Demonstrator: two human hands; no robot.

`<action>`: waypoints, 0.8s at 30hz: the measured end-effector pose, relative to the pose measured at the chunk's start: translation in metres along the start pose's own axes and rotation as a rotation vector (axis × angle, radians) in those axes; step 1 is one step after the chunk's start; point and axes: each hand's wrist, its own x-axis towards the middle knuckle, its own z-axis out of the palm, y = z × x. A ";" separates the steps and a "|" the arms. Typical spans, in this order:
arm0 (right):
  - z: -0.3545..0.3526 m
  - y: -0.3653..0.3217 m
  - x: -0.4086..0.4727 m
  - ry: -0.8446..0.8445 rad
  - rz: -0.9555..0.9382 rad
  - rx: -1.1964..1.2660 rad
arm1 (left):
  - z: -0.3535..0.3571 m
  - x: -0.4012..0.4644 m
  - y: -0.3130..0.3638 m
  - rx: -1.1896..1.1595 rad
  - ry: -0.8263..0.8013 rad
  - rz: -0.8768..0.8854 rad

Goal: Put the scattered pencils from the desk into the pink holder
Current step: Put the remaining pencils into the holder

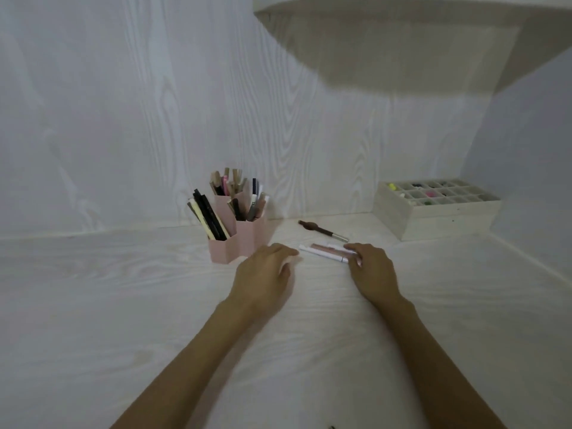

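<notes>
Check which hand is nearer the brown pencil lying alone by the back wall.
Right. The right hand lies just in front of the brown pencil, fingers on the pale pencils between them. The left hand sits farther left, beside the pink holder.

Both my forearms reach forward over the work surface, hands low and a little apart.

My left hand (263, 274) lies palm down, its back toward the camera, fingers loosely bent and pointing forward and to the right; nothing shows within its grasp. My right hand (370, 274) is also palm down, wrist angled inward, so that its fingers (356, 253) point forward and to the left, toward the left hand. The right fingertips are bent downward; whether they pinch anything cannot be made out. Both arms are bare from wrist to elbow and run in from the lower edge of the view, converging slightly.
</notes>
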 end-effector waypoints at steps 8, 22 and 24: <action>-0.004 -0.006 -0.001 -0.056 -0.074 0.157 | 0.042 0.036 0.036 0.284 -0.152 0.002; 0.005 -0.041 -0.009 -0.155 -0.118 0.221 | -0.014 0.017 0.002 0.538 -0.377 0.340; 0.008 -0.046 -0.011 -0.125 -0.087 0.266 | -0.023 0.015 0.002 0.603 -0.410 0.356</action>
